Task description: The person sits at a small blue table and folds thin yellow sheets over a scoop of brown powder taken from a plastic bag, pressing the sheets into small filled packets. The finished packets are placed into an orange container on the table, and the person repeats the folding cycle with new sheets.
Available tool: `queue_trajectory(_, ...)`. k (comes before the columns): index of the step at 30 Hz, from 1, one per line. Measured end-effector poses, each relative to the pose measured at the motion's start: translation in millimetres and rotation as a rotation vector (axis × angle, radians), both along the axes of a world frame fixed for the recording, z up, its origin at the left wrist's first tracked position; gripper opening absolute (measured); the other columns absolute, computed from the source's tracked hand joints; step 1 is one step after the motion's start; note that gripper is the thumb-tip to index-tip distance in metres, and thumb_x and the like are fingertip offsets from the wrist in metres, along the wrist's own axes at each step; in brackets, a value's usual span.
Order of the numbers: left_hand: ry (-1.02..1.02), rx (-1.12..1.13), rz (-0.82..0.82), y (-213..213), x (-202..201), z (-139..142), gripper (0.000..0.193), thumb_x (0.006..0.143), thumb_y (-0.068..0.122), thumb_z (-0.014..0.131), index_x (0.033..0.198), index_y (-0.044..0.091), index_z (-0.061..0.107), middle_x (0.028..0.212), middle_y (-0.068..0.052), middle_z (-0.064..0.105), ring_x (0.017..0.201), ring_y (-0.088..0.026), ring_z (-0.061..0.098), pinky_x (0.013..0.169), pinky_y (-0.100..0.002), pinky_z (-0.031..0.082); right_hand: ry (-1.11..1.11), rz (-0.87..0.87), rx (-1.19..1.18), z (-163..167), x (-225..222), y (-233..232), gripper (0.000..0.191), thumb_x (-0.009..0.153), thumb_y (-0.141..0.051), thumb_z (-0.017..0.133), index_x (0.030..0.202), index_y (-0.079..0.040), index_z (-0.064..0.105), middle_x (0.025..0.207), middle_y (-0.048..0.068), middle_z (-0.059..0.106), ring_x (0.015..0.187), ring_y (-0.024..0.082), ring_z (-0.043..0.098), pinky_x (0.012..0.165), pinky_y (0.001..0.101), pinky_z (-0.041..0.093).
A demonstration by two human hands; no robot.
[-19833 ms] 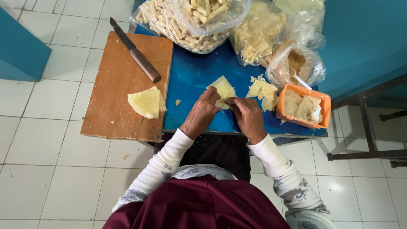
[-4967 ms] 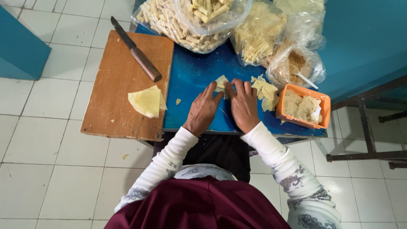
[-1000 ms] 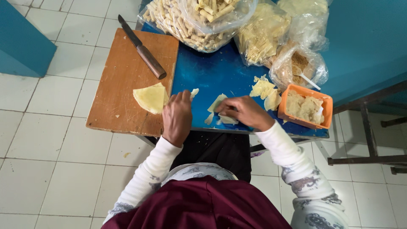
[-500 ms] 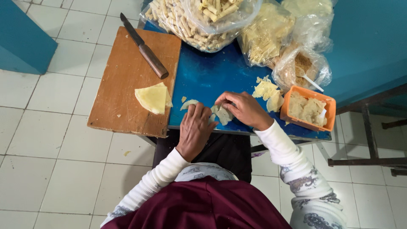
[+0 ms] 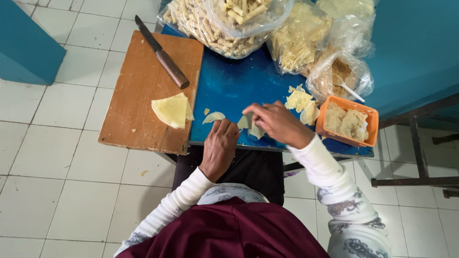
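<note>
Here the person sits close to the near edge of the blue bench [image 5: 239, 86], so both hands can work just above the lap. The right hand [image 5: 277, 123] pinches a pale wrapper piece [image 5: 251, 126] between thumb and fingertips, lifted a little off the bench, probably so it can be folded. The left hand [image 5: 219, 148] rests with curled fingers on the near edge, just beside that piece; I cannot tell if it grips anything. A small scrap of wrapper [image 5: 213, 116] lies near its fingertips.

The orange tub [image 5: 345, 120] of filling stands at the right near corner, and a small heap of wrapper pieces [image 5: 301, 101] lies between it and the right hand, both within easy reach. On the left, a wooden board [image 5: 143, 95] overhangs the bench edge; it carries a folded yellow sheet [image 5: 171, 110] and a knife [image 5: 162, 59]. Clear bags of finished rolls [image 5: 224, 24] are kept along the far edge, away from the working place.
</note>
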State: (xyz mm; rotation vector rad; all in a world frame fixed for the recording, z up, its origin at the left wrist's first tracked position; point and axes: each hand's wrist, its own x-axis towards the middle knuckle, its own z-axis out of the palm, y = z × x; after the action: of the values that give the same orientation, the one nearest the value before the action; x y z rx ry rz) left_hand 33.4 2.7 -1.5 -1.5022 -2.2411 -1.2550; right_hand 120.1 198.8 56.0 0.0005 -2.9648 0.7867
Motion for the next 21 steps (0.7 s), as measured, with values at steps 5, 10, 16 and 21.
queue_trajectory(5,0.036,0.01,0.018,-1,0,4,0.015,0.086,0.004,0.069,0.088,0.004,0.055,0.089,-0.011,0.05,0.089,-0.032,0.053,0.074,-0.043,0.049,0.151,0.037,0.451,-15,-13,-14,0.042,0.093,0.001,0.061,0.13,-0.018,0.062,0.084,0.004,0.07,0.086,0.021,0.067,0.089,0.0396,0.04)
queue_trajectory(10,0.025,0.028,0.036,1,0,4,0.015,0.088,0.005,0.069,0.087,0.005,0.054,0.089,-0.01,0.05,0.09,-0.03,0.054,0.075,-0.042,0.05,0.274,0.107,0.391,-15,-11,-15,0.052,0.09,0.007,0.058,0.137,-0.015,0.059,0.105,0.006,0.074,0.087,0.022,0.067,0.087,0.0405,0.041)
queue_trajectory(16,0.048,0.015,0.027,0,0,5,0.013,0.087,0.005,0.069,0.088,0.005,0.056,0.088,-0.01,0.05,0.089,-0.03,0.054,0.073,-0.042,0.05,0.25,0.053,0.127,-8,1,-13,0.044,0.093,-0.001,0.065,0.134,-0.013,0.057,0.105,0.001,0.076,0.093,0.019,0.072,0.089,0.0412,0.042)
queue_trajectory(21,0.052,0.03,0.025,-2,1,6,0.013,0.087,0.006,0.07,0.089,0.005,0.057,0.089,-0.01,0.051,0.09,-0.03,0.055,0.074,-0.041,0.05,0.286,-0.051,-0.015,13,27,-5,0.041,0.096,-0.004,0.066,0.134,-0.016,0.058,0.1,0.003,0.072,0.096,0.022,0.071,0.088,0.0383,0.051)
